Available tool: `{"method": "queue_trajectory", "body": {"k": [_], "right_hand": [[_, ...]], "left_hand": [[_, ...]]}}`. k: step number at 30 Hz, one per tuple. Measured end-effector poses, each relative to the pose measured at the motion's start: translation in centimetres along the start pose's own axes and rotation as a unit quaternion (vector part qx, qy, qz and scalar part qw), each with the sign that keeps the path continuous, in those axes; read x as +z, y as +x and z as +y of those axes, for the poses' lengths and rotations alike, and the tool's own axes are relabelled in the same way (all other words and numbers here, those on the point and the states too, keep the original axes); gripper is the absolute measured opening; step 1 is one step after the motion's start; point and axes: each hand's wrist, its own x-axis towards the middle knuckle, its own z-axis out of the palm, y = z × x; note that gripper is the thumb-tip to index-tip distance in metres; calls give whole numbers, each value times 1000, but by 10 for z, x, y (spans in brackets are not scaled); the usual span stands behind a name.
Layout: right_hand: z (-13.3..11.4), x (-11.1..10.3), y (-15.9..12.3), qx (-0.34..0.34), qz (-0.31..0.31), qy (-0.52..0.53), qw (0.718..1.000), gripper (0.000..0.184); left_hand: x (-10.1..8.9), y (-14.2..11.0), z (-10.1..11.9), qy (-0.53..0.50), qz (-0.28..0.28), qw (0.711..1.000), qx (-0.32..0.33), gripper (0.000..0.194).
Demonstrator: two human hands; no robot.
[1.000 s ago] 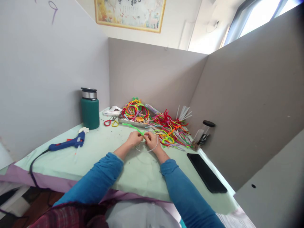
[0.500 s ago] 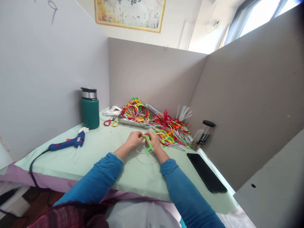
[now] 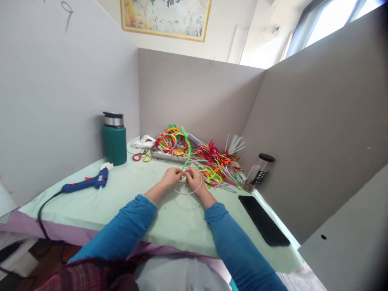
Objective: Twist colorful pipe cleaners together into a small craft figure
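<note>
Your left hand and right hand pinch the near end of the green stem over the counter, equally close to it, while its long axis runs away from you, the tip curling left, and the white hoop bows toward you.

We find one view, taken from the person's head, facing forward and down across the table. We see the left hand and right hand just below mid-frame, at middle range; blue sleeves enter from below. Our field reaches the back partition and, above it, a framed picture.
</note>
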Motion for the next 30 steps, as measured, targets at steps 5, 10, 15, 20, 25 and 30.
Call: {"method": "queue_trajectory", "body": {"k": [5,10,15,20,25,30], "right_hand": [[-3,-1,-1,-4,-10,13,1000,15],[-4,-1,-2,-9,-20,19,1000,15],[-10,-3,-3,-25,-18,22,999,16],[-14,-4,-4,-32,-28,36,998,16],[-10,-2,-3,-14,-28,23,999,17],[-7,0,-2,-12,-21,10,1000,15]], "left_hand": [[2,2,-5,-65,-3,997,-27,24],[0,-1,2,-152,-8,985,-81,27],[-3,-6,11,-271,-41,952,-133,31],[-5,-6,12,-311,-53,937,-150,36],[-1,-2,5,-281,-34,951,-123,36],[2,1,-1,-240,-27,964,-108,35]]}}
